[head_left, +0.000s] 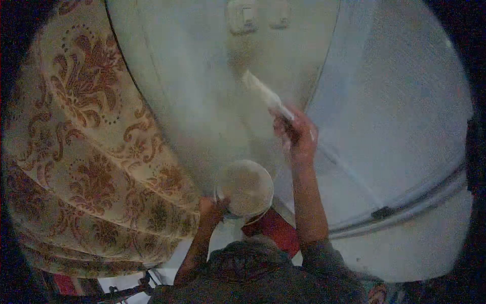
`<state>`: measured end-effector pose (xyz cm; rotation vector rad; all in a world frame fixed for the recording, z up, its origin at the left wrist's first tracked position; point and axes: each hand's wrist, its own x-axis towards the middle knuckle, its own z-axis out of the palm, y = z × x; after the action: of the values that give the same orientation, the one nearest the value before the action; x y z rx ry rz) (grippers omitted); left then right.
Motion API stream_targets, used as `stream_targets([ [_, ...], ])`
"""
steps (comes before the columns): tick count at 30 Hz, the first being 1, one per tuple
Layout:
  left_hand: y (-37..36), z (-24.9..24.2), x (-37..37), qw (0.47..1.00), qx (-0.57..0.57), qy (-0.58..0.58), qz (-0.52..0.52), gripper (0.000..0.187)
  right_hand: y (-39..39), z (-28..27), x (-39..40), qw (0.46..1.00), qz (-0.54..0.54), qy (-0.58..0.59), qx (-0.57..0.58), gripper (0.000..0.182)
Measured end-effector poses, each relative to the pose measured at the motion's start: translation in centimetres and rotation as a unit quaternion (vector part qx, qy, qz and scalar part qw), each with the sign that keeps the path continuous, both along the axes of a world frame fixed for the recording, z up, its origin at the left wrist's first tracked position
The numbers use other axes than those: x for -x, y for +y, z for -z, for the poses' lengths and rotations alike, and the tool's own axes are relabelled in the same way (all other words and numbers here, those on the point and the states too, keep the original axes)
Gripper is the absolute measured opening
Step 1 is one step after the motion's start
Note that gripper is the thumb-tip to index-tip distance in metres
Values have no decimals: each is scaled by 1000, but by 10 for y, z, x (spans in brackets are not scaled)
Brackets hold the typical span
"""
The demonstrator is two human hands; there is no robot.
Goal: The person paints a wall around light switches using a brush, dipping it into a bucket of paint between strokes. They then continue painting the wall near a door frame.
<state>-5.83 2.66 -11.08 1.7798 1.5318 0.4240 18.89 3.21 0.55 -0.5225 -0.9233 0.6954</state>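
Observation:
My right hand [298,133] is closed round the handle of a paintbrush [262,90]. Its pale bristles point up and left, with the tips right at the wall [202,86]. A darker, damp-looking patch [238,58] shows on the wall just above the bristles. Low in the middle, my left hand [212,209] grips the rim of a round white bucket [245,188], thumb over the edge. Inside the bucket is a pale, off-white substance.
Two white switch plates [243,16] sit on the wall at the top. Patterned beige and brown fabric [96,101] hangs in folds along the left. A thin white cord or rod [349,175] runs down to a dark rail [405,207] at right. Something red [276,230] lies below the bucket.

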Motion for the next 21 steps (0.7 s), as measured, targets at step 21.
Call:
stream_targets([
  [21,27,71,1,996,-70,1,-55,53,58,-44,-20,771,294,-554,-108,38],
])
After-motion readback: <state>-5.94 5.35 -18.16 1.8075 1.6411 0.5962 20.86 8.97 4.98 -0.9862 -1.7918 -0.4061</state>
